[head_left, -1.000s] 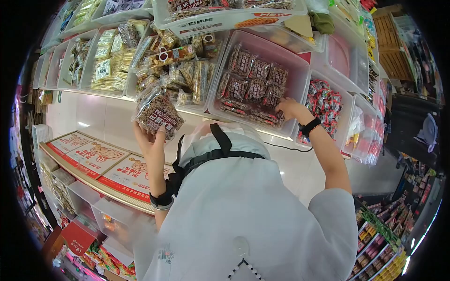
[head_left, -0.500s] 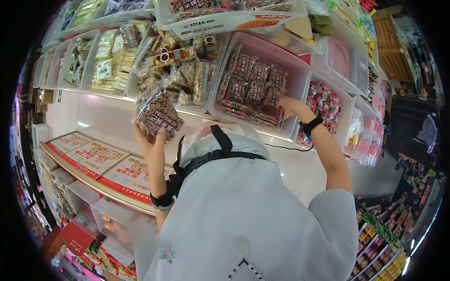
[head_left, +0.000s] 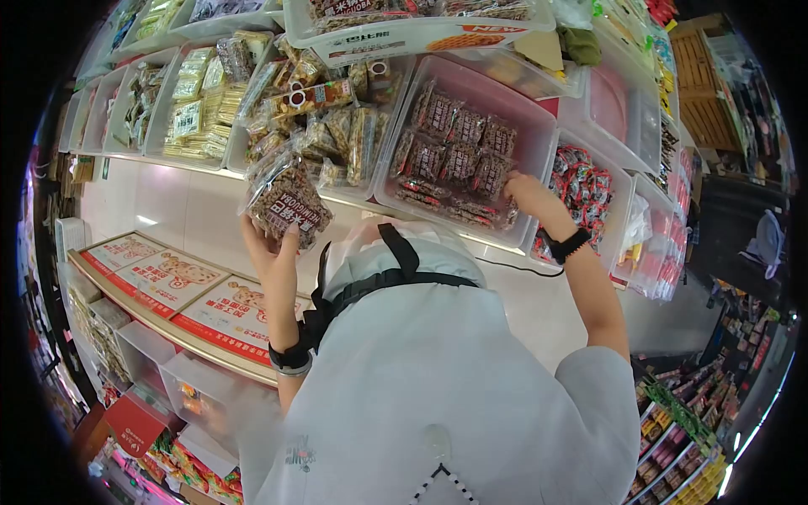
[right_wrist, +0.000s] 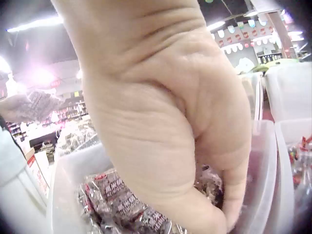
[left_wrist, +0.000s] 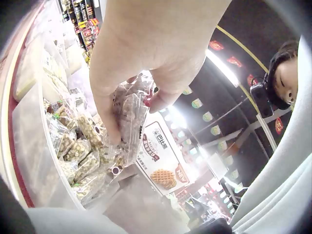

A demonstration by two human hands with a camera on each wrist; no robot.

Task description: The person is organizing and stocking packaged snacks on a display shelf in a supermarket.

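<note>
In the head view my left hand [head_left: 273,248] grips clear-wrapped rice cracker packets [head_left: 289,204], raised in front of the bins, thumb on the printed face. The left wrist view shows thumb and fingers on either side of the wrapped packets [left_wrist: 130,122]. My right hand [head_left: 539,202] reaches into a translucent bin [head_left: 532,151] of matching packets, at its right side. In the right wrist view, thumb and finger curl together around a brown packet [right_wrist: 208,185], mostly hidden by the hand. Neat rows of packets [head_left: 459,164] lie beside it.
Left of this bin stands a bin of mixed wrapped snacks [head_left: 328,135]; right of it, one of red-wrapped sweets [head_left: 581,189]. A white box [head_left: 421,40] sits above at the back. Behind the aisle is a low counter with red-and-white signs [head_left: 181,282].
My right hand has shifted slightly to the right along the packets' edge, its wrist turning a little. My left hand keeps holding its packets in nearly the same place.
</note>
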